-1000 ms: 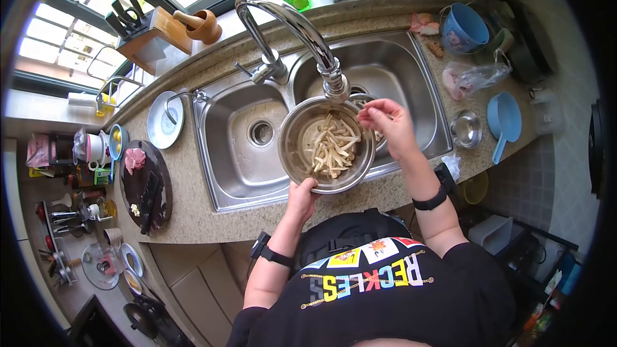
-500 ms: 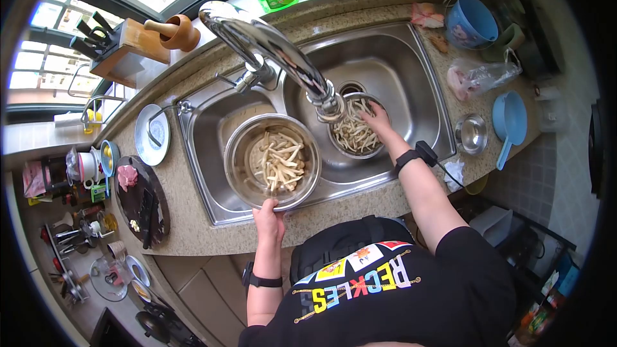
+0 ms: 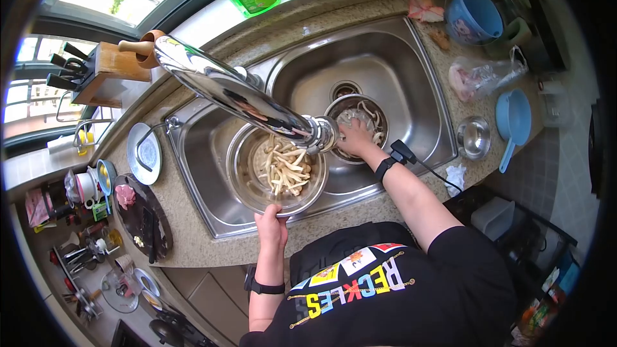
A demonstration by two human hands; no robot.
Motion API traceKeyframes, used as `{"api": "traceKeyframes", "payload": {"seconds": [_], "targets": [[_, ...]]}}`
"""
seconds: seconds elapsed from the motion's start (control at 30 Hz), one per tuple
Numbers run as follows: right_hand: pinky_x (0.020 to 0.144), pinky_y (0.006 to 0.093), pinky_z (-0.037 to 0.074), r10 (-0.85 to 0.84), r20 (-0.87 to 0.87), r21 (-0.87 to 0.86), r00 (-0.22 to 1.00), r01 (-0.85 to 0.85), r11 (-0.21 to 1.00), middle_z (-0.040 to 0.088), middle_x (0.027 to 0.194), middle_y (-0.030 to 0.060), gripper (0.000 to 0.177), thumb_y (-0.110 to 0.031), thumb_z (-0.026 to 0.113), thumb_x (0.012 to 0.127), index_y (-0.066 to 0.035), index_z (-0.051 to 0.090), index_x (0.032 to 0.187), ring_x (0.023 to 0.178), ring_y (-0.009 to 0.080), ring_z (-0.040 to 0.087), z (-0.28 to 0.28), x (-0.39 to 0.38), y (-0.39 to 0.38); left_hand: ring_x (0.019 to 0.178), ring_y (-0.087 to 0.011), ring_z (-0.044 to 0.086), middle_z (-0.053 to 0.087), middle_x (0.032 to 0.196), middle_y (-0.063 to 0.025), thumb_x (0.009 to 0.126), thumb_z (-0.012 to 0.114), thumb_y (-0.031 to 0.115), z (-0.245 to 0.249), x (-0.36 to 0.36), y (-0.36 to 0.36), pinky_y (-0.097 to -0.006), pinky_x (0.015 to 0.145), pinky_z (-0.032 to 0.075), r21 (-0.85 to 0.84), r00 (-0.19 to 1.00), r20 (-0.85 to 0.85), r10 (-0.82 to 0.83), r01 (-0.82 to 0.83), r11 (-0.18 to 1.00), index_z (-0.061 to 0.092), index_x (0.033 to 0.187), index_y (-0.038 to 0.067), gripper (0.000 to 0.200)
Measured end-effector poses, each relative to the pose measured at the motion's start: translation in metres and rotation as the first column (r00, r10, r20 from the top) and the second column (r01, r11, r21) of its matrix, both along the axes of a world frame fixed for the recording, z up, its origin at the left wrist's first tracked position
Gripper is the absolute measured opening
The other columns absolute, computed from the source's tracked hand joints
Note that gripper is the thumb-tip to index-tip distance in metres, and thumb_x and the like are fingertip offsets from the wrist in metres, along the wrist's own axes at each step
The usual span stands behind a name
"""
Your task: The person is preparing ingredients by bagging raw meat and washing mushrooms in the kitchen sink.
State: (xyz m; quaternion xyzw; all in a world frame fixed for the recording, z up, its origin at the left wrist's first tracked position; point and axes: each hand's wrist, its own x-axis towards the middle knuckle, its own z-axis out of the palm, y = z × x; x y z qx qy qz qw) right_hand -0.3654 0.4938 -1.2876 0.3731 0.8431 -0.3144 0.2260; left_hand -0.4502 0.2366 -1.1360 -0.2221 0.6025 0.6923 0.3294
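My left hand [image 3: 272, 222] pinches the front rim of a large metal bowl [image 3: 241, 183] over the left basin, thumb on top. Pale, long-stemmed mushrooms [image 3: 286, 170] lie heaped inside it. Inside a smaller metal bowl [image 3: 334, 110] in the right basin, my right hand [image 3: 357, 139] has its fingers curled down around mushrooms, mostly hidden beneath the palm. A few loose mushrooms [image 3: 376, 122] show at that bowl's right side. The chrome faucet [image 3: 238, 96] reaches over the large bowl, its spout end close to my right fingers.
Left of the double sink [image 3: 424, 90] are a plate [image 3: 146, 154] and a dark round board [image 3: 138, 212] with a knife [image 3: 153, 231] and meat [image 3: 125, 195]. To the right stand a small metal bowl [image 3: 474, 138], a blue pan [image 3: 513, 115] and a plastic bag [image 3: 482, 77].
My right hand has moved left and down in the smaller bowl, where far fewer mushrooms show. My left hand still holds the large bowl's rim. The camera view has shifted.
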Motion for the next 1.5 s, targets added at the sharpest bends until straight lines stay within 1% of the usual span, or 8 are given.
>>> {"api": "traceKeyframes", "payload": {"seconds": [0.17,0.23,0.53,0.67,0.77,1.0,1.23,1.5], "targets": [[0.092,0.0528,0.037,0.026,-0.039,0.086,0.999,-0.023,0.996,0.034,0.131,0.0173,0.056,-0.053,0.055,0.077,-0.026,0.047,0.125,0.119,0.0392,0.034,-0.009,0.008,-0.009,0.061,-0.0163,0.055,0.053,0.079,-0.0058,0.070,0.046,-0.006,-0.001,0.005,0.004,-0.0317,0.051,0.051,-0.018,0.999,-0.005,-0.036,0.036,0.999,0.047,0.098,-0.001,0.029],[0.090,0.0459,0.042,0.032,-0.114,0.087,0.993,-0.022,0.996,0.039,0.126,0.0174,0.051,-0.042,0.061,0.074,-0.025,0.051,0.122,0.114,0.0380,0.041,-0.018,0.012,-0.007,0.060,-0.0161,0.055,0.053,0.078,-0.0057,0.070,0.046,-0.006,-0.003,0.009,0.005,-0.0313,0.050,0.050,-0.026,1.000,-0.017,-0.025,0.025,0.999,0.047,0.098,-0.001,0.029],[0.082,0.0408,0.046,0.039,-0.208,0.003,0.977,-0.039,0.999,0.053,0.106,0.0171,0.043,-0.022,0.070,0.064,-0.017,0.061,0.106,0.096,0.0348,0.054,-0.042,0.025,-0.001,0.056,-0.0153,0.054,0.053,0.076,-0.0051,0.069,0.047,-0.005,-0.005,0.020,-0.009,-0.0313,0.048,0.051,-0.070,0.997,0.025,-0.077,0.078,0.994,0.049,0.094,0.001,0.026],[0.080,0.0404,0.046,0.009,-0.368,0.042,0.930,0.007,0.999,0.054,0.101,0.0180,0.040,-0.024,0.072,0.061,-0.014,0.064,0.099,0.092,0.0353,0.055,-0.054,0.027,0.007,0.060,-0.0175,0.058,0.056,0.081,-0.0067,0.070,0.047,-0.004,-0.001,0.024,-0.007,-0.0319,0.050,0.053,-0.045,0.997,0.004,-0.074,0.074,0.996,0.049,0.099,-0.001,0.030],[0.077,0.0409,0.045,-0.164,-0.427,-0.101,0.889,0.133,0.986,0.056,0.087,0.0182,0.036,-0.025,0.072,0.059,-0.010,0.064,0.091,0.087,0.0343,0.056,-0.043,0.021,0.020,0.063,-0.0186,0.060,0.057,0.084,-0.0082,0.070,0.046,-0.004,0.005,0.027,-0.003,-0.0317,0.051,0.054,-0.030,0.997,-0.018,-0.077,0.076,0.997,0.049,0.102,-0.002,0.032],[0.074,0.0393,0.045,-0.263,-0.628,-0.098,0.732,0.261,0.960,0.055,0.085,0.0165,0.036,-0.021,0.071,0.056,-0.005,0.063,0.087,0.081,0.0332,0.056,-0.011,0.020,0.027,0.063,-0.0182,0.060,0.058,0.084,-0.0087,0.070,0.046,-0.003,0.003,0.033,-0.015,-0.0318,0.051,0.054,-0.001,0.998,-0.040,-0.052,0.052,0.999,0.049,0.101,-0.002,0.031],[0.076,0.0399,0.046,-0.208,-0.641,-0.012,0.739,0.261,0.965,0.056,0.085,0.0168,0.034,-0.021,0.071,0.056,-0.006,0.063,0.085,0.083,0.0340,0.055,-0.005,0.026,0.019,0.070,-0.0205,0.061,0.057,0.089,-0.0105,0.070,0.045,-0.004,0.003,0.034,-0.032,-0.0348,0.056,0.056,-0.001,0.993,-0.047,-0.105,0.105,0.994,0.048,0.104,-0.002,0.034],[0.077,0.0399,0.045,-0.257,-0.639,-0.059,0.725,0.287,0.956,0.057,0.086,0.0170,0.035,-0.023,0.071,0.057,-0.007,0.064,0.088,0.085,0.0331,0.056,0.020,0.034,0.014,0.077,-0.0219,0.062,0.056,0.098,-0.0113,0.070,0.044,-0.004,0.004,0.039,-0.039,-0.0354,0.060,0.056,-0.003,0.982,-0.066,-0.177,0.177,0.984,0.044,0.112,0.000,0.042]]}}
